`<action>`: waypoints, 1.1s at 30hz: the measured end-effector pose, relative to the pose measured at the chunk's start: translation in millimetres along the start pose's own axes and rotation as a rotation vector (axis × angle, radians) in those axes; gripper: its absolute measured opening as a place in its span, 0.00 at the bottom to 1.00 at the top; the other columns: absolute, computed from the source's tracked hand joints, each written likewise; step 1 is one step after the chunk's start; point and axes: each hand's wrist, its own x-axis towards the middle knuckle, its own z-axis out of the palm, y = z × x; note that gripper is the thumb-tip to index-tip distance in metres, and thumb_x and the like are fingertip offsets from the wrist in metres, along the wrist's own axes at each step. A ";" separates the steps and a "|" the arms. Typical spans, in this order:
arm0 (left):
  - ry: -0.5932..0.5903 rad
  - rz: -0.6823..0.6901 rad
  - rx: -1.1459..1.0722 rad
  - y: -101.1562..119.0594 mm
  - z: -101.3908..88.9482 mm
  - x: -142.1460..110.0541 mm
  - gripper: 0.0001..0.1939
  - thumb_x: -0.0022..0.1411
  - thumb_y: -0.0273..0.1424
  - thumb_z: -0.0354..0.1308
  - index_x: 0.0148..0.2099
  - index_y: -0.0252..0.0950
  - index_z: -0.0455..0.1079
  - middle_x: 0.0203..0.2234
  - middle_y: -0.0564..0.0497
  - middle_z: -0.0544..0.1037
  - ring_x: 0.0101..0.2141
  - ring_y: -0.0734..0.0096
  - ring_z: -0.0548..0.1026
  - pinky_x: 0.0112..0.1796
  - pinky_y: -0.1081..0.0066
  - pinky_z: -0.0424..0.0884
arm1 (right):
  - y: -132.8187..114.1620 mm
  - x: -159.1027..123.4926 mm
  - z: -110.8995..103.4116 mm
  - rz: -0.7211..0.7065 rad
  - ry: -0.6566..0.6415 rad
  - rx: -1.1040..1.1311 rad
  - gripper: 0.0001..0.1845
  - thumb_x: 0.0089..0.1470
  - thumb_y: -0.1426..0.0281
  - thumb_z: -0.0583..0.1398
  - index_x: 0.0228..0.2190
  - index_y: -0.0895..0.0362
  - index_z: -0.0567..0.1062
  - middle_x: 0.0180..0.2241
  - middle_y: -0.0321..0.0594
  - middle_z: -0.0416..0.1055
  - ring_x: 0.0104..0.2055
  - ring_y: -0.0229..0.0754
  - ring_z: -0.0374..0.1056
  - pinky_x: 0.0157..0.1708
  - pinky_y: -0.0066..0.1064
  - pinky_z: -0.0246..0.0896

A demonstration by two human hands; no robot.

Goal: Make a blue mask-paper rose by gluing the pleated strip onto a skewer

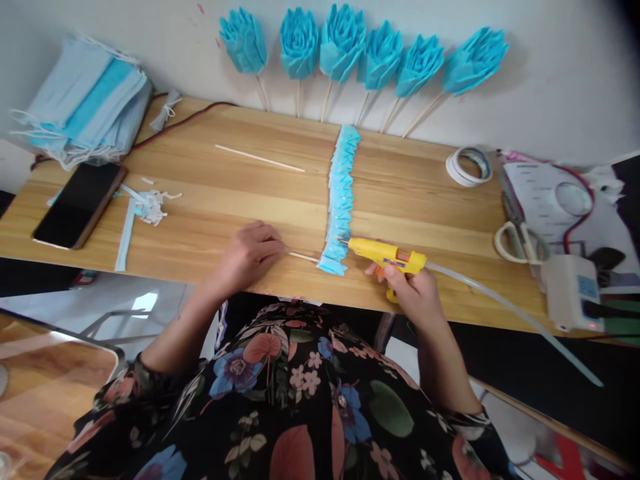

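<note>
My left hand [253, 254] is closed on a thin wooden stick [303, 256], whose far end rests at the near end of a folded blue strip [341, 187]. The pleated strip runs away from me across the wooden table [410, 180]. My right hand [413, 287] grips a yellow glue gun [383, 252]. Its nozzle touches or hovers just over the strip near the stick; I cannot tell which. A long translucent glue stick [515, 310] trails from the gun's back.
Several blue flowers [342, 43] on sticks lean against the wall. Face masks [90, 93], a phone [80, 205] and scraps [151, 207] lie left. A loose stick [260, 159] lies mid-table. Tape rolls [469, 167], scissors [520, 237] and a white power box [571, 293] are right.
</note>
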 end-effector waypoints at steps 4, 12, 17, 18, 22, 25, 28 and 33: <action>0.001 0.001 -0.003 0.5 -0.6 0.4 0.09 0.72 0.28 0.58 0.40 0.36 0.79 0.33 0.46 0.79 0.35 0.66 0.72 0.37 0.66 0.67 | 6.5 -1.3 4.2 0.054 0.023 0.120 0.21 0.63 0.53 0.57 0.30 0.54 0.80 0.28 0.40 0.77 0.28 0.40 0.68 0.28 0.32 0.62; -0.007 -0.007 -0.006 2.6 -1.7 1.7 0.09 0.71 0.27 0.57 0.39 0.35 0.78 0.33 0.46 0.79 0.35 0.66 0.72 0.37 0.65 0.67 | 12.0 -3.1 5.8 0.101 0.066 0.253 0.23 0.62 0.49 0.58 0.29 0.54 0.78 0.26 0.40 0.74 0.26 0.39 0.63 0.26 0.32 0.59; -0.002 -0.014 -0.005 2.7 -1.4 1.4 0.10 0.72 0.28 0.57 0.39 0.36 0.79 0.33 0.46 0.79 0.35 0.66 0.73 0.37 0.65 0.68 | 12.5 -3.1 5.0 0.096 0.057 0.204 0.25 0.63 0.48 0.56 0.28 0.53 0.77 0.25 0.40 0.71 0.25 0.39 0.62 0.25 0.32 0.58; -0.001 -0.015 -0.005 2.5 -1.2 1.1 0.10 0.72 0.28 0.57 0.39 0.36 0.79 0.33 0.46 0.79 0.35 0.66 0.73 0.37 0.65 0.68 | 13.0 -3.0 4.9 0.087 0.056 0.195 0.25 0.63 0.49 0.56 0.27 0.53 0.77 0.25 0.39 0.71 0.25 0.39 0.62 0.25 0.32 0.57; -0.002 -0.004 -0.015 1.2 -0.6 0.1 0.09 0.71 0.27 0.58 0.40 0.35 0.79 0.34 0.46 0.80 0.35 0.66 0.73 0.38 0.65 0.68 | 12.8 -2.3 4.7 0.043 0.054 0.140 0.25 0.65 0.51 0.55 0.26 0.53 0.78 0.22 0.37 0.68 0.24 0.39 0.61 0.25 0.32 0.57; -0.001 -0.003 -0.016 0.7 -0.4 0.0 0.09 0.71 0.27 0.58 0.40 0.35 0.79 0.34 0.46 0.80 0.35 0.66 0.73 0.38 0.65 0.68 | 9.2 -1.3 4.7 0.028 0.055 0.062 0.26 0.64 0.51 0.55 0.24 0.54 0.79 0.22 0.37 0.67 0.23 0.38 0.60 0.24 0.32 0.56; 0.002 -0.011 -0.011 0.8 -0.4 0.1 0.10 0.72 0.28 0.57 0.40 0.35 0.79 0.34 0.46 0.80 0.35 0.66 0.73 0.38 0.65 0.68 | 4.7 -0.5 5.2 0.018 0.053 0.010 0.26 0.63 0.52 0.55 0.23 0.54 0.78 0.22 0.37 0.68 0.23 0.39 0.62 0.25 0.32 0.58; 0.003 -0.015 -0.015 0.6 0.1 -0.5 0.09 0.71 0.28 0.58 0.40 0.36 0.79 0.33 0.46 0.80 0.35 0.66 0.73 0.38 0.65 0.68 | 1.9 -0.2 6.0 0.028 0.036 -0.048 0.24 0.63 0.54 0.55 0.22 0.55 0.76 0.21 0.36 0.69 0.22 0.38 0.63 0.25 0.31 0.59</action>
